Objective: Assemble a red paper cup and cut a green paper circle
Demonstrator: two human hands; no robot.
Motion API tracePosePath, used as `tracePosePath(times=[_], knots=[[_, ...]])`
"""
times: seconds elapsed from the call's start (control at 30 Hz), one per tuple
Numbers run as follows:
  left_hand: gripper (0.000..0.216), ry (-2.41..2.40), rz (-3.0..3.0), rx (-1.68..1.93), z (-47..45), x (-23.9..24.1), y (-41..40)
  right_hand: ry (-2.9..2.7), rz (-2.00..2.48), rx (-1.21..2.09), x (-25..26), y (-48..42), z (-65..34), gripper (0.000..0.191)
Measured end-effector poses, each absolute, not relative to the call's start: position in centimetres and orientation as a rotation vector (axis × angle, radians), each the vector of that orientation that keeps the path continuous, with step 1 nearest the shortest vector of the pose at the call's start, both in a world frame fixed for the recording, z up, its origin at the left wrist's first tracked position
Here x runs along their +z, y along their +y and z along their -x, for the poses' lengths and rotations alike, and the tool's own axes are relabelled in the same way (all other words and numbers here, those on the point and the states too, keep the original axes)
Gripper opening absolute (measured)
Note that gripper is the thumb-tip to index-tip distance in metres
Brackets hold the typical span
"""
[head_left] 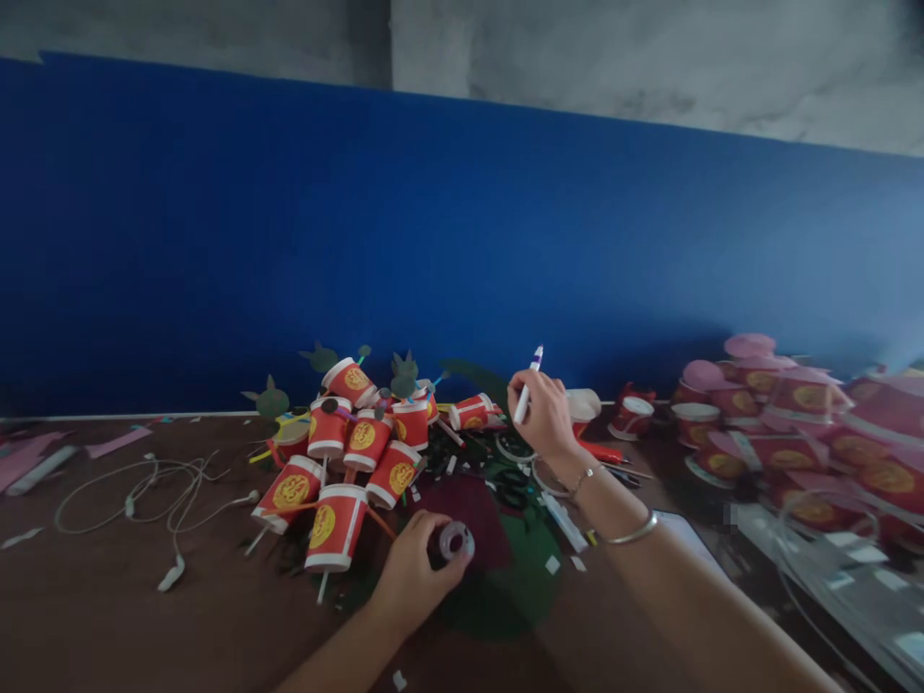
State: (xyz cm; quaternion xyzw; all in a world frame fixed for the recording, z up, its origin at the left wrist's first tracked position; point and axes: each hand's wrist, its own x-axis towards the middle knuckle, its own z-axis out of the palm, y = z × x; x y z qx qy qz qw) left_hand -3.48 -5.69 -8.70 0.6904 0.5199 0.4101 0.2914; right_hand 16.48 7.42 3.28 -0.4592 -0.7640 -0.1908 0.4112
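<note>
My left hand (pixel 415 573) is closed round a small dark roll with a pale end (pixel 451 542), held just above dark red and green paper sheets (pixel 505 568) on the brown table. My right hand (pixel 545 414) is raised further back, gripping a white pen with a purple tip (pixel 529 382) that points upward. A bracelet and a bangle sit on that wrist. A heap of red paper cups with gold emblems and white rims (pixel 353 448) lies just left of both hands, with sticks and green paper shapes poking out.
White earphone cables (pixel 155 491) trail over the left of the table. More red cups and pink paper pieces (pixel 786 423) pile up at the right, beside clear plastic wrapping (pixel 830 549). Scissors and scraps (pixel 512 481) lie between my hands. A blue wall panel (pixel 462 250) stands behind the table.
</note>
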Motion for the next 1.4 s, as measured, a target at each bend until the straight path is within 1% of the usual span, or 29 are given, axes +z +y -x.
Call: tracePosePath(times=[0.13,0.27,0.43,0.57,0.7,0.83,0.9,1.0,1.13,1.2,1.3,1.4], knots=[[0.021,1.383,-1.828,1.101,3.6,-8.7,-5.6,-1.741,1.199,-0.441,4.8,7.7,-17.6,0.006],[0.022,1.353,-1.834,1.111,3.6,-8.6,-5.6,-1.654,1.246,-0.317,6.1,8.2,-18.9,0.015],[0.021,1.336,-1.832,1.134,3.6,-8.5,-5.5,-1.839,1.417,-0.331,7.3,8.9,-19.6,0.029],[0.020,1.336,-1.830,1.145,3.5,-8.5,-5.5,-1.972,1.526,-0.356,7.8,9.1,-19.6,0.032],[0.020,1.331,-1.839,1.161,3.6,-8.6,-5.4,-1.927,1.420,-0.443,7.7,9.1,-19.7,0.032],[0.021,1.327,-1.828,1.157,3.6,-8.6,-5.5,-2.054,1.316,-0.552,7.5,8.8,-19.9,0.033],[0.023,1.339,-1.812,1.164,3.6,-8.6,-5.6,-2.027,1.237,-0.627,7.6,8.2,-19.9,0.031],[0.025,1.355,-1.754,1.320,3.9,-8.4,-5.5,-1.967,1.047,-0.698,7.4,6.2,-19.5,0.027],[0.031,1.264,-1.581,1.792,5.0,-8.3,-5.6,-2.191,0.660,-0.671,4.8,1.0,-18.1,0.024],[0.034,1.217,-1.503,1.911,5.6,-8.2,-5.7,-2.386,0.515,-0.634,2.1,-1.9,-17.4,0.022],[0.033,1.240,-1.485,1.881,6.1,-8.0,-5.8,-2.707,0.538,-0.447,-2.1,-5.6,-16.9,0.018],[0.031,1.348,-1.593,1.763,6.0,-7.7,-5.6,-2.914,0.579,-0.232,-5.0,-7.6,-17.0,0.012]])
